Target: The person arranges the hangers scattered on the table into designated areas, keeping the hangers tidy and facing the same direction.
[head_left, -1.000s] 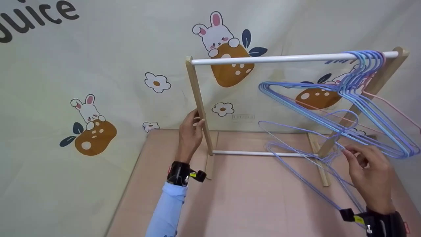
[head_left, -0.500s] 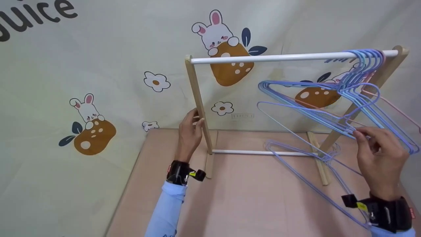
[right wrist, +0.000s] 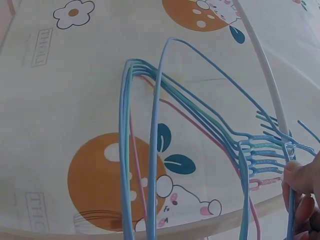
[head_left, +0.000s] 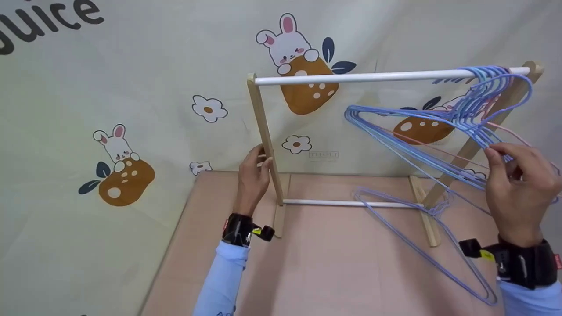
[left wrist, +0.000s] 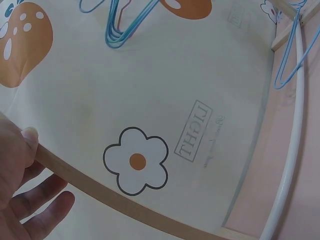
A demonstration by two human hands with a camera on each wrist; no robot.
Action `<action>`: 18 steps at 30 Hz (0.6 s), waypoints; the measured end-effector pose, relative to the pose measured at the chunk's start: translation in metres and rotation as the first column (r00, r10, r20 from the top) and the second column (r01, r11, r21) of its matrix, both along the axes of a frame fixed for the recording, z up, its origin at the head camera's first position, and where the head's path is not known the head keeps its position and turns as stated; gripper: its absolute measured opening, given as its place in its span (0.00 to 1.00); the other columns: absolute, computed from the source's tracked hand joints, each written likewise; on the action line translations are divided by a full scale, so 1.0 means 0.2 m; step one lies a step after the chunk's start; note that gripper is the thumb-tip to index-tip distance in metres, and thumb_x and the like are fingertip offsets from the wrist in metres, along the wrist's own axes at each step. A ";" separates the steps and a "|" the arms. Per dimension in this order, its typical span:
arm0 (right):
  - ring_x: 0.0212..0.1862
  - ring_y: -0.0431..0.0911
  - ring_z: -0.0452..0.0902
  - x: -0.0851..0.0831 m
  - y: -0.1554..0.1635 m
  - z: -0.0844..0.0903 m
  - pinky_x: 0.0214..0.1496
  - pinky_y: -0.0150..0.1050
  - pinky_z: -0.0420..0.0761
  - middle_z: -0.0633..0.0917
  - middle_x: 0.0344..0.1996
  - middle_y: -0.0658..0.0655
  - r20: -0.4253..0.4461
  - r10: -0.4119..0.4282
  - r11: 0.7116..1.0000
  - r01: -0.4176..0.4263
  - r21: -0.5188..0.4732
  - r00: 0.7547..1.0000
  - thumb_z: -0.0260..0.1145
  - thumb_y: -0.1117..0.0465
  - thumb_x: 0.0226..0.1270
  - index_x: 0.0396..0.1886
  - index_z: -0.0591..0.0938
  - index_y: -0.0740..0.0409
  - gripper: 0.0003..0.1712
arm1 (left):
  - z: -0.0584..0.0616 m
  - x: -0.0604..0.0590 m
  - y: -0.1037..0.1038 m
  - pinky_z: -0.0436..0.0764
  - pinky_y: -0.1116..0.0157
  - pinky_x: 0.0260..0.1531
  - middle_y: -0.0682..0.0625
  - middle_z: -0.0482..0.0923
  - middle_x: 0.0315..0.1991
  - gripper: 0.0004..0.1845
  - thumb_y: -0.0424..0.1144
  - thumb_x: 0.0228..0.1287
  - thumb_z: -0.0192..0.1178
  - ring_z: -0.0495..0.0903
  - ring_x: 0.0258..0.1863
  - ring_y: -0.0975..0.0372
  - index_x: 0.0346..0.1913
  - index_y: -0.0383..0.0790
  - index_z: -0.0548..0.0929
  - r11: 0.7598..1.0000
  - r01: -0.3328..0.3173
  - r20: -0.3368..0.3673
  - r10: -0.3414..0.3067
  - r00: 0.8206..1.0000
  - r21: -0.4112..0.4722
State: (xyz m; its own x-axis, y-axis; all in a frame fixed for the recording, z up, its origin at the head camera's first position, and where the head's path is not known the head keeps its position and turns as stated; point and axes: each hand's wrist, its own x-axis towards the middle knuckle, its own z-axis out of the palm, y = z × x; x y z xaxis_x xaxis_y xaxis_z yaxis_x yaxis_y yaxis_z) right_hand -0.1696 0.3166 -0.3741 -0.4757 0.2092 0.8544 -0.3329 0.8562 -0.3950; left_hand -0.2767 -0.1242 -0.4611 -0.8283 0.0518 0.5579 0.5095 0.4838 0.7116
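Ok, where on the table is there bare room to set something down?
The table is bare in front of the bottom rail, between the left post and the loose hangers. The right end is crowded: hung hangers and the right hand.

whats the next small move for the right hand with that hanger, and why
Probably lower the blue hanger a little so its hook settles on the white rail, then let go. The right hand pinches it by the neck, with the hook looped over the rail's right end beside the hung hangers, while the left hand holds the wooden post.
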 end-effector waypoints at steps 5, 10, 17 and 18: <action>0.25 0.39 0.57 -0.03 -0.03 0.04 0.29 0.28 0.55 0.80 0.32 0.67 -0.040 0.009 1.000 -0.010 -0.027 0.999 0.64 0.66 0.63 0.39 0.84 0.69 0.09 | 0.00 0.00 0.00 0.80 0.70 0.38 0.45 0.75 0.49 0.20 0.34 0.68 0.54 0.78 0.44 0.60 0.62 0.36 0.70 1.000 -0.002 0.012 0.002 1.000 0.006; 0.25 0.37 0.58 -0.06 -0.04 0.06 0.29 0.27 0.56 0.82 0.36 0.65 -0.034 0.007 0.999 -0.008 -0.040 0.999 0.64 0.64 0.64 0.42 0.84 0.66 0.11 | -0.01 0.00 0.00 0.80 0.70 0.38 0.46 0.75 0.49 0.20 0.35 0.68 0.54 0.78 0.44 0.60 0.61 0.36 0.70 1.000 0.001 0.015 -0.001 1.000 0.005; 0.24 0.36 0.58 -0.09 -0.05 0.08 0.29 0.27 0.56 0.82 0.34 0.65 -0.018 0.028 0.999 -0.029 -0.035 0.999 0.62 0.62 0.65 0.44 0.84 0.63 0.12 | -0.01 -0.01 0.00 0.80 0.70 0.38 0.46 0.76 0.49 0.20 0.35 0.68 0.54 0.78 0.44 0.60 0.61 0.36 0.71 1.000 0.002 -0.005 -0.002 1.000 -0.001; 0.24 0.37 0.58 -0.10 -0.05 0.08 0.28 0.27 0.56 0.82 0.34 0.65 -0.013 0.032 0.999 -0.032 -0.032 0.999 0.62 0.62 0.65 0.44 0.84 0.63 0.12 | -0.01 -0.01 0.00 0.80 0.70 0.38 0.45 0.76 0.49 0.20 0.35 0.68 0.54 0.78 0.44 0.60 0.61 0.36 0.70 1.000 0.002 -0.008 -0.002 1.000 0.000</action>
State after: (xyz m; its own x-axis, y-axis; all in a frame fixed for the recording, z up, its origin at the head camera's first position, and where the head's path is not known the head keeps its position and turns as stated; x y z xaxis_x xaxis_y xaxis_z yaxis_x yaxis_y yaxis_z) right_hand -0.1896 0.3062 -0.3572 -0.4719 0.2219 0.8533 -0.3651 0.8318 -0.4182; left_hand -0.2782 -0.1245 -0.4623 -0.8238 0.0535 0.5643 0.5160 0.4829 0.7075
